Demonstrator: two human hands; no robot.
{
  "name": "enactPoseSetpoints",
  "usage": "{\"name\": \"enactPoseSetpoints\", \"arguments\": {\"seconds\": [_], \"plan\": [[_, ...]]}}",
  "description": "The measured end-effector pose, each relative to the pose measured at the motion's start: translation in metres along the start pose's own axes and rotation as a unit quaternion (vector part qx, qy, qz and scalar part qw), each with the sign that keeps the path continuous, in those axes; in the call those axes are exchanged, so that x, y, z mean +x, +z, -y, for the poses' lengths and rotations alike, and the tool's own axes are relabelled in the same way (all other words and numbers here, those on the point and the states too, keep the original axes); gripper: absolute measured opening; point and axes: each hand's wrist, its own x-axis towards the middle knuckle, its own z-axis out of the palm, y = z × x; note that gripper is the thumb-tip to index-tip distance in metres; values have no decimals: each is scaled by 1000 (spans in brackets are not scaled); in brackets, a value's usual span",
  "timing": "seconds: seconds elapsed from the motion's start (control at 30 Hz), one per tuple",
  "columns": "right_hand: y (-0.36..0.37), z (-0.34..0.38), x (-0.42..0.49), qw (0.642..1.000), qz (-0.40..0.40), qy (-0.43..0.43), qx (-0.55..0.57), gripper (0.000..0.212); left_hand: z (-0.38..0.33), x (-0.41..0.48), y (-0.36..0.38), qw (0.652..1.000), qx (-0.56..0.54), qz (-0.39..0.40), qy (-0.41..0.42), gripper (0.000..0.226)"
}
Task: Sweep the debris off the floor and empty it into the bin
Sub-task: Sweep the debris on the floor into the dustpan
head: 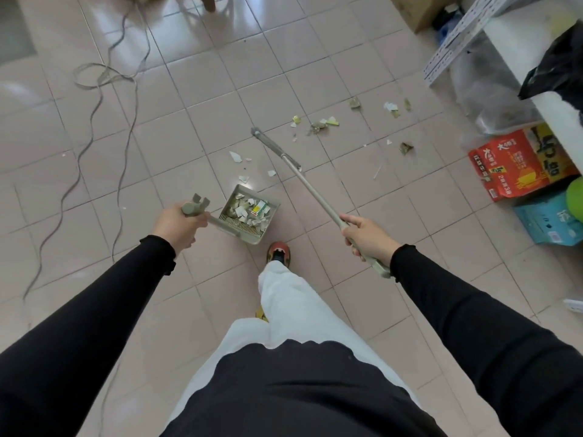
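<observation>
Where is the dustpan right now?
In the head view, the dustpan sits on the floor just ahead of the red shoe, its handle held by the left hand.

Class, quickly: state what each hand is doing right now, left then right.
Left hand: closed around the dustpan handle.
Right hand: closed around the broom handle.

The red and orange carton (517,165) by the shelf carries large Chinese characters and a "2" in its lower print, too blurred to read properly. Print on the blue box (549,220) beneath is illegible.
</observation>
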Motion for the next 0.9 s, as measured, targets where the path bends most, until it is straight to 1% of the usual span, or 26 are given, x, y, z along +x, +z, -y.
{"name": "enactPoseSetpoints", "arguments": {"seconds": [0.1,0.23,0.33,0.43,0.53,0.6,0.73,0.8,0.9], "plan": [[11,44,45,999,7,-18,-45,52,-14,35,-19,1000,7,1,-4,11],[27,114,118,989,7,-56,-138,44,-35,73,-37,999,44,9,-4,3],[40,156,173,969,19,-64,-239,39,-49,97,-49,998,60,30,-8,3],[51,180,210,936,30,-43,-347,37,-55,114,-58,995,86,48,-5,13],[49,180,226,903,20,-36,-427,36,-63,126,-67,993,102,65,-3,17],[41,171,218,878,15,-23,-478,41,-67,131,-74,990,112,86,-4,16],[7,143,177,834,3,16,-552,52,-77,134,-83,981,147,119,27,13],[-8,127,150,817,-23,36,-576,56,-84,135,-84,977,158,137,39,12],[-18,100,115,809,-44,59,-583,55,-89,137,-83,967,179,171,59,14]]}}
